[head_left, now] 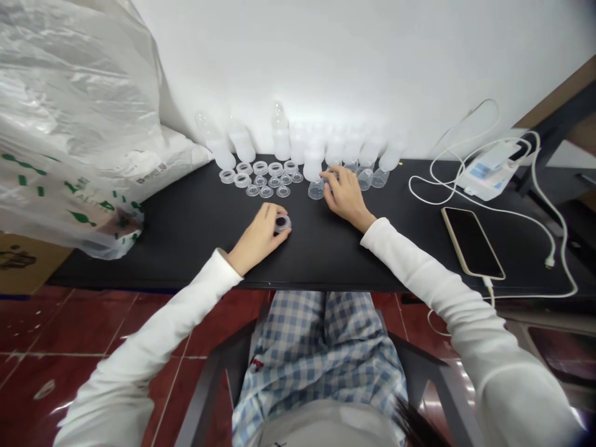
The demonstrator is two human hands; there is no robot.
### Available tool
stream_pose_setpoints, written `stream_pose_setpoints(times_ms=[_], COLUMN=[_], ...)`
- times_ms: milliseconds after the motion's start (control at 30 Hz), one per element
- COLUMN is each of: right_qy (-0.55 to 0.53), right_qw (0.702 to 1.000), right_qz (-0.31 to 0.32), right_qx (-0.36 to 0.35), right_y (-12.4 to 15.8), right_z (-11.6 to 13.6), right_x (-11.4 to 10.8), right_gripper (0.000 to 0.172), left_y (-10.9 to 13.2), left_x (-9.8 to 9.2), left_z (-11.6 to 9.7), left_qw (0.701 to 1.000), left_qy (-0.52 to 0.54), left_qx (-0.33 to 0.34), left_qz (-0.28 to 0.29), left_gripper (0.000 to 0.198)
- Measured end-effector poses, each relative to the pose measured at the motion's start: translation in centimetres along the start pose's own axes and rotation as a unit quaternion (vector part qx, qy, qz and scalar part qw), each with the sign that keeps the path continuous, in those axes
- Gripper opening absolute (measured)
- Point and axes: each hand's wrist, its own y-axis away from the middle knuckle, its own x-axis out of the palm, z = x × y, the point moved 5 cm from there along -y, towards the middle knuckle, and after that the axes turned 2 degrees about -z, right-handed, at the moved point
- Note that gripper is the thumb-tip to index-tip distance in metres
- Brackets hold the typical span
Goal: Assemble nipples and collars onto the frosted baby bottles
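Observation:
My left hand rests low over the black table, thumb and fingers closed around a white bottle collar ring. Farther right, my right hand reaches into a row of clear bottle caps. Its fingertips are curled on one clear cap that they partly cover. Left of that hand lie several white collar rings, with several clear nipples in front of them. Behind these stands a row of frosted baby bottles along the wall; a few at the left have clear tops fitted.
A large white plastic bag bulges over the table's left end. To the right lie a phone on a cable, a white power strip and looped white cords. The table ends just before my lap.

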Motion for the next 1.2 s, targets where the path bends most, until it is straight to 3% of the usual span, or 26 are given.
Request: stream_pose_setpoints(times_ms=[133,233,367,567,700,833,1067,1133,1200], right_qy=[0.011,0.024,0.040,0.047,0.034,0.039,0.035,0.031,0.016], right_qw=[0.999,0.999,0.999,0.998,0.999,0.999,0.999,0.999,1.000], right_qz=[0.014,0.018,0.009,0.021,0.029,0.028,0.022,0.015,0.001], right_qx=[-0.035,-0.038,-0.032,-0.029,-0.015,-0.016,0.004,0.006,0.000], right_y=[0.0,0.4,0.7,0.7,0.8,0.8,0.9,1.0,1.0], right_z=[0.9,0.9,0.6,0.6,0.1,-0.6,-1.2,-1.0,-0.6], right_x=[0.0,-0.3,-1.0,-1.4,-1.6,-1.9,-1.9,-1.9,-2.1], right_gripper=[0.045,0.042,0.036,0.022,0.014,0.012,0.017,0.021,0.027], left_y=[-4.0,-7.0,-8.6,-7.8,-7.6,-7.8,-8.2,-8.4,-8.5], left_x=[2.9,4.5,5.5,3.6,1.3,1.1,2.0,1.6,1.1], left_z=[-1.5,-1.5,-1.6,-2.2,-1.4,0.3,0.9,1.0,0.9], left_qw=[0.999,0.999,0.997,0.993,0.984,0.974,0.977,0.979,0.984], left_qy=[0.014,-0.010,-0.027,-0.046,-0.132,-0.183,-0.202,-0.184,-0.132], left_qx=[0.047,0.045,0.057,0.087,-0.010,-0.083,-0.055,-0.047,-0.017], left_qz=[-0.006,-0.029,-0.036,-0.066,-0.118,-0.105,-0.052,-0.068,-0.119], left_gripper=[0.029,0.029,0.029,0.032,0.036,0.034,0.030,0.029,0.024])
